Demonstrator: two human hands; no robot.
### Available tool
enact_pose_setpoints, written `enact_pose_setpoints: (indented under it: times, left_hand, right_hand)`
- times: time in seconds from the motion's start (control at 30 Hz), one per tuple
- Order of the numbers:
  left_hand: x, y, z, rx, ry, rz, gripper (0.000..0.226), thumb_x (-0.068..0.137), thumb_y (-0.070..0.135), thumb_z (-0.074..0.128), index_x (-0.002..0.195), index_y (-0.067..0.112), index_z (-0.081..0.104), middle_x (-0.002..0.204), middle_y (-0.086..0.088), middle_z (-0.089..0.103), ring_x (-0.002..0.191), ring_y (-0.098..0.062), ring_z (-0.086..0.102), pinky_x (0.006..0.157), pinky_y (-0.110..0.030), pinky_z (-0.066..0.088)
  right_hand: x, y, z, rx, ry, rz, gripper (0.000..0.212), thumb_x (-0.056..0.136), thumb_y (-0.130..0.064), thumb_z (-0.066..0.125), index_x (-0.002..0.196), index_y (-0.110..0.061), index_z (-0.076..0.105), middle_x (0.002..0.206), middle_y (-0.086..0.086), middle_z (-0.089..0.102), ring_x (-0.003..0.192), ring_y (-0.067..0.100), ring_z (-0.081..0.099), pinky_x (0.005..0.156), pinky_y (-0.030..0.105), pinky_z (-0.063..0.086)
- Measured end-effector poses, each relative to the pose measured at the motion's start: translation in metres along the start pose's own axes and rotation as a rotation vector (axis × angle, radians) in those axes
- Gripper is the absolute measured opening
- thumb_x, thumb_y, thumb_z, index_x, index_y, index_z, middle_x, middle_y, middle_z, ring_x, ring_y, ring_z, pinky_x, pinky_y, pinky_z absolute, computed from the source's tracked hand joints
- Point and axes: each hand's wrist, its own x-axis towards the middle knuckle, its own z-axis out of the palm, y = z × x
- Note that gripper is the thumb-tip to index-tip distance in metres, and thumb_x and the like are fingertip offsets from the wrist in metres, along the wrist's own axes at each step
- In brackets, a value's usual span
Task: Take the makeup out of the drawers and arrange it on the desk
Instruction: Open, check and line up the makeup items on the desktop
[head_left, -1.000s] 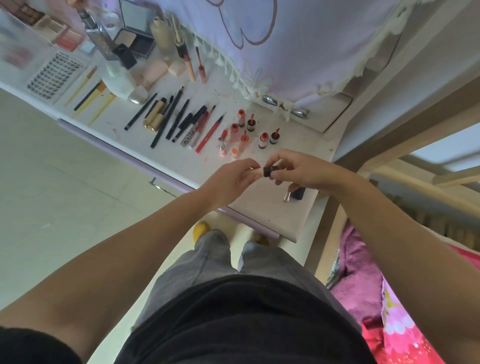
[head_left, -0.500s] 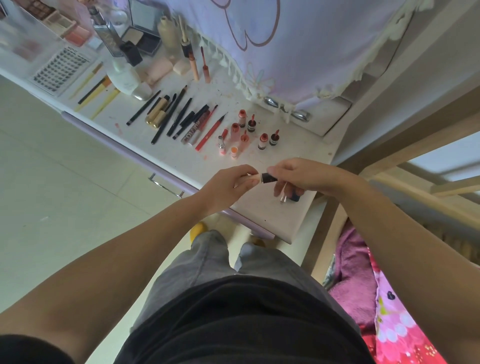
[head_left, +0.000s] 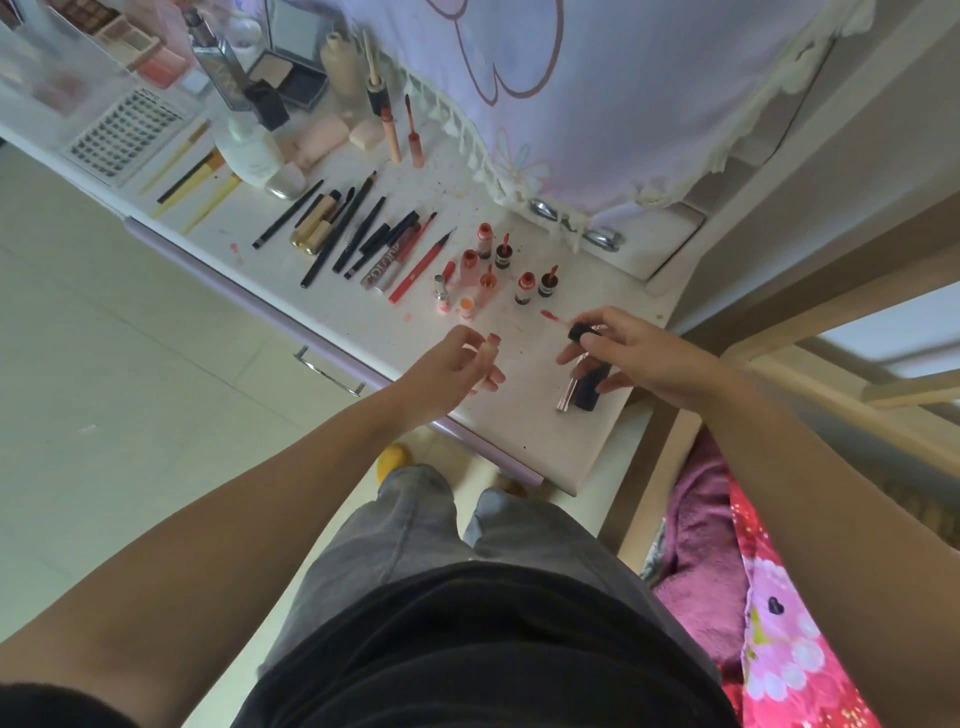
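Lip-gloss tube (head_left: 491, 347), uncapped, pinched in left hand (head_left: 457, 371) over the desk (head_left: 524, 431) front edge; its black cap (head_left: 579, 332) with red-tipped wand pinched in right hand (head_left: 631, 358), apart, beside the standing lip tints (head_left: 524, 288).

Palettes (head_left: 88, 13) cropped; lash tray (head_left: 122, 135) blurred

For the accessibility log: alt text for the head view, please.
Over a white desk, the left hand pinches a small lip gloss tube while the right hand holds its black-capped wand apart. Pencils and opened glosses lie in rows behind.
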Motion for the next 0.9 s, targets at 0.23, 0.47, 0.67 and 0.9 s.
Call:
enact_pose_setpoints:
  times: [0.23,0.47,0.67,0.9]
  left_hand:
    - [0.014,-0.006,0.02,0.097,0.253,0.118,0.027,0.098,0.033,0.045,0.114,0.013,0.055,0.101,0.006,0.064,0.093,-0.009,0.059,0.086,-0.019,0.045]
    - [0.037,-0.012,0.03,0.294,0.577,0.18,0.017,0.092,0.023,0.056,0.108,0.017,0.06,0.071,0.012,0.047,0.063,-0.003,0.046,0.063,-0.02,0.039]
    - [0.053,-0.01,0.033,0.313,0.555,0.11,0.014,0.094,0.027,0.051,0.106,0.019,0.053,0.084,0.004,0.06,0.067,-0.016,0.058,0.065,-0.03,0.048]
    - [0.058,-0.012,0.036,0.383,0.517,0.095,0.015,0.096,0.029,0.047,0.109,0.021,0.048,0.083,0.005,0.059,0.068,-0.018,0.059,0.063,-0.03,0.049]
  right_hand:
    - [0.013,0.015,0.028,0.22,0.147,-0.03,0.014,0.099,-0.024,0.047,0.102,-0.028,0.059,0.107,-0.005,0.065,0.097,0.009,0.058,0.077,0.022,0.045]
    - [0.055,0.014,0.038,-0.29,0.456,-0.2,0.022,0.092,-0.023,0.055,0.113,-0.02,0.055,0.096,0.001,0.058,0.076,0.008,0.052,0.068,0.022,0.042]
    - [0.084,0.012,0.045,-0.558,0.455,-0.217,0.027,0.091,-0.022,0.055,0.117,-0.015,0.056,0.111,0.01,0.06,0.106,0.029,0.051,0.086,0.037,0.045]
    - [0.087,0.016,0.045,-0.64,0.451,-0.214,0.029,0.09,-0.024,0.057,0.116,-0.01,0.057,0.116,0.012,0.053,0.11,0.028,0.045,0.087,0.034,0.039]
